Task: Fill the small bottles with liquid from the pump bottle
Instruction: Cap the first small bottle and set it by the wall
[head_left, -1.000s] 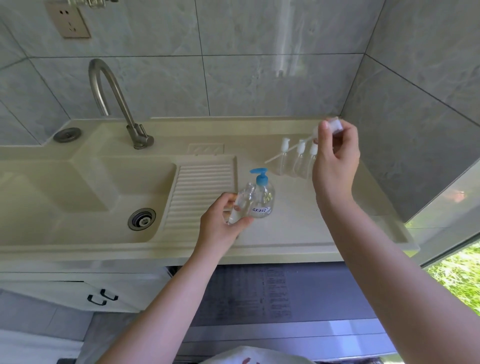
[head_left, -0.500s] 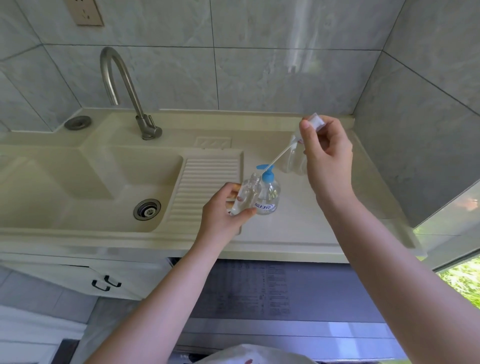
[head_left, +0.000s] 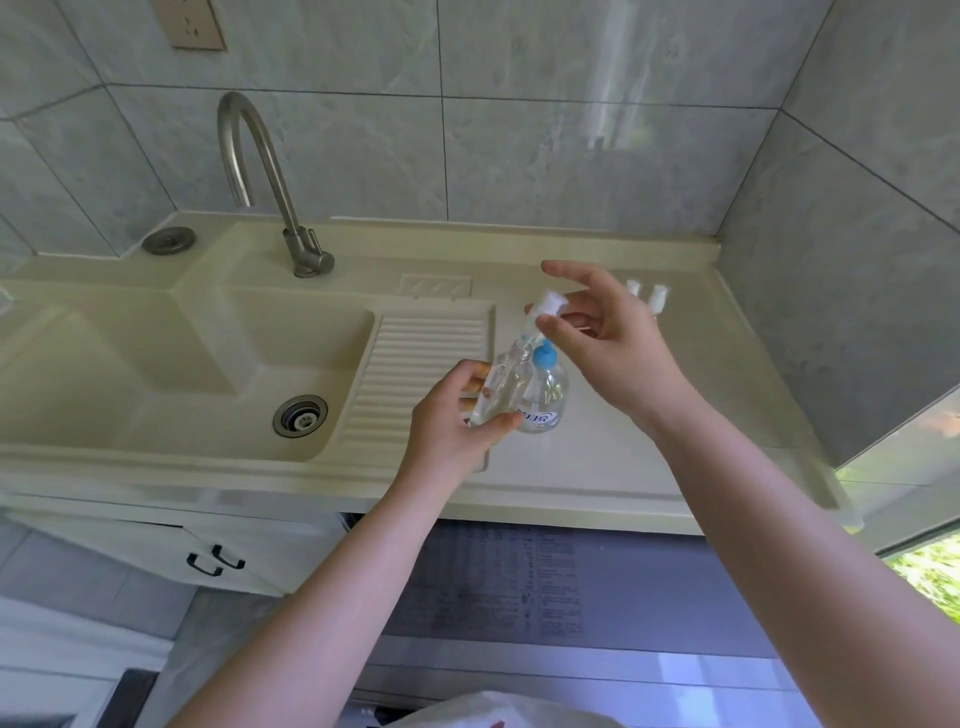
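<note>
My left hand (head_left: 452, 421) grips a small clear bottle (head_left: 496, 387), tilted, just left of the pump bottle. The pump bottle (head_left: 545, 397) is clear with a blue pump head and a white label, and it stands on the counter. My right hand (head_left: 608, 343) pinches a white spray cap (head_left: 550, 303) whose thin tube points down into the small bottle's mouth. Behind my right hand, the white caps of two more small bottles (head_left: 647, 297) show; their bodies are hidden.
A cream sink (head_left: 171, 364) with a ribbed drainboard (head_left: 421, 364) lies to the left, with a steel tap (head_left: 260, 182) behind it. Grey tiled walls close the back and right. A cabinet with black handles (head_left: 215, 561) sits below.
My right hand has come down and left with the spray cap, bringing its tube from beside the far bottles to the mouth of the small bottle in my left hand.
</note>
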